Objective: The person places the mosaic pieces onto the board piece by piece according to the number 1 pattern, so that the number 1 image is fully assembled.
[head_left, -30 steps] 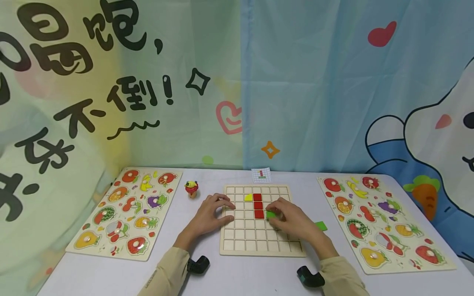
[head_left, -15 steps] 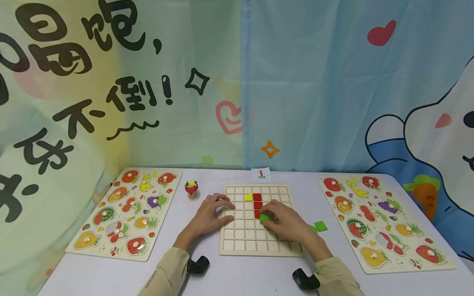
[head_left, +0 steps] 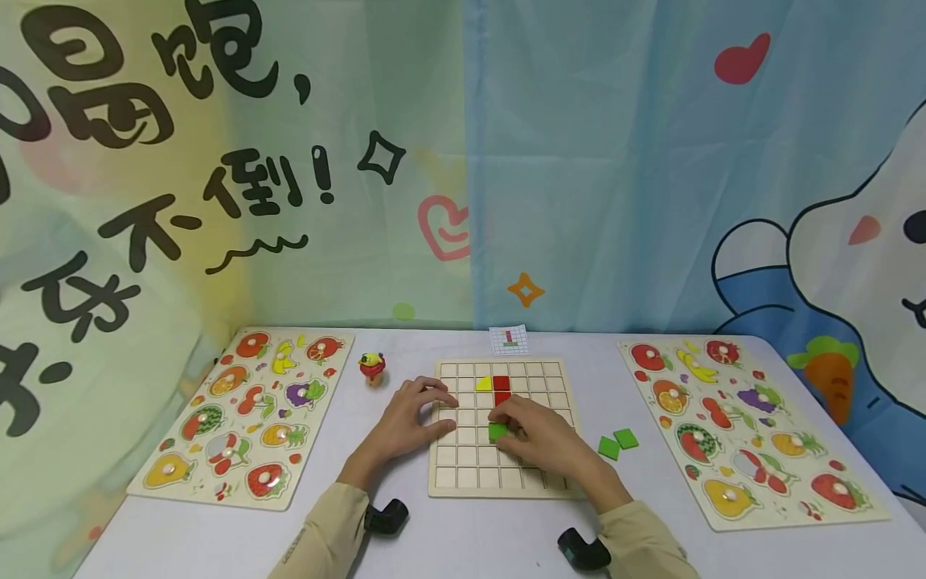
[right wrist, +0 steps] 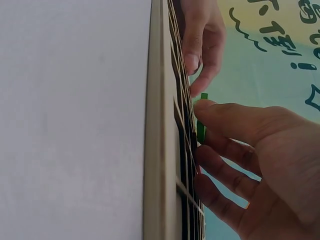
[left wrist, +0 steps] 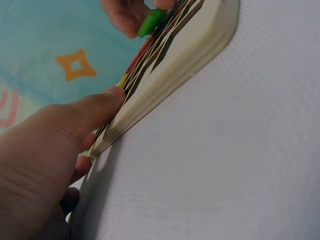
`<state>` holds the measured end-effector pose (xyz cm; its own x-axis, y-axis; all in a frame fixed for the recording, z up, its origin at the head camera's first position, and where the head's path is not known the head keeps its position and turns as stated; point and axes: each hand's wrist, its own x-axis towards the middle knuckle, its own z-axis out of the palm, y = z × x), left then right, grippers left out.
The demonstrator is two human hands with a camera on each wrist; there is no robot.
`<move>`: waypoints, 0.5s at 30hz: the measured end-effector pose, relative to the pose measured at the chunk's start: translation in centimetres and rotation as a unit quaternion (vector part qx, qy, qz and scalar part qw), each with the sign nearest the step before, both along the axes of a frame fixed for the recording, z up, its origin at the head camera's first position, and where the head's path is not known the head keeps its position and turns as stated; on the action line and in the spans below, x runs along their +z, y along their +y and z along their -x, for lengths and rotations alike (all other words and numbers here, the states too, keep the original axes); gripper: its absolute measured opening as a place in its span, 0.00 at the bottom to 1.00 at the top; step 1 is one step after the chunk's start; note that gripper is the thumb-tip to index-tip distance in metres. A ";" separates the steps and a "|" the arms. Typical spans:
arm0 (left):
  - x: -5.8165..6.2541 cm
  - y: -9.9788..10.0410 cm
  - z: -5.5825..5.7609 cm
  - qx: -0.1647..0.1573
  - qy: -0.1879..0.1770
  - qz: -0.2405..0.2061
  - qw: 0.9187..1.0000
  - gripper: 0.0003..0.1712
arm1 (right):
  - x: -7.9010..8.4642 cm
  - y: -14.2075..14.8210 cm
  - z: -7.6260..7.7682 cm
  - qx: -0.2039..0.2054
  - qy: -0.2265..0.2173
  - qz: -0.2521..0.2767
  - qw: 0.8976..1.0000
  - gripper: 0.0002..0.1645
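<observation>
In the head view a wooden grid board (head_left: 463,481) lies mid-table. My left hand (head_left: 408,420) rests at its left edge, thumb and fingertips touching the rim; the left wrist view shows the thumb (left wrist: 107,102) over the top face. Between thumb and fingertips my right hand (head_left: 544,438) pinches a green square tile (head_left: 497,432), close over the cells just below the red tiles (head_left: 501,383). That tile (right wrist: 201,131) stands on edge in the right wrist view. A yellow piece (head_left: 484,384) sits left of the top red tile. My right fingers partly cover the red column.
Two loose green tiles (head_left: 609,448) lie right of the board. Behind it is a small pattern card (head_left: 509,340), with a little figurine (head_left: 372,368) at the back left. Fruit puzzle boards flank the space, one left (head_left: 307,414) and one right (head_left: 767,519).
My right hand has moved left and slightly toward me with the green tile, from beside the red column to below it. Both loose green tiles now show fully. The left hand stays put.
</observation>
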<state>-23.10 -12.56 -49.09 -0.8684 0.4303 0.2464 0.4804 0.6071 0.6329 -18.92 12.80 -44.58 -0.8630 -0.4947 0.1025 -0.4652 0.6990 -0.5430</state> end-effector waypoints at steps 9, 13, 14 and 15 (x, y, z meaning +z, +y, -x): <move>0.0 0.0 0.1 0.001 0.004 0.001 1.000 0.15 | -0.2 -0.7 0.2 0.020 0.017 0.004 1.000 0.11; 0.0 0.0 0.1 -0.002 0.011 0.002 1.000 0.15 | -0.4 -0.9 0.2 0.024 0.024 0.001 0.999 0.11; 0.0 0.0 0.1 -0.004 0.013 0.001 1.000 0.15 | -0.5 -0.9 0.2 0.023 0.025 -0.001 0.999 0.11; 0.0 0.0 0.1 -0.004 0.014 0.000 1.000 0.15 | -0.5 -0.9 0.2 0.023 0.026 -0.001 0.999 0.11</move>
<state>-23.19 -12.58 -49.13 -0.8574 0.4375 0.2712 0.5034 0.6025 0.6194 -19.08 11.89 -45.10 -0.8334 -0.5331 0.1458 -0.5237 0.6774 -0.5166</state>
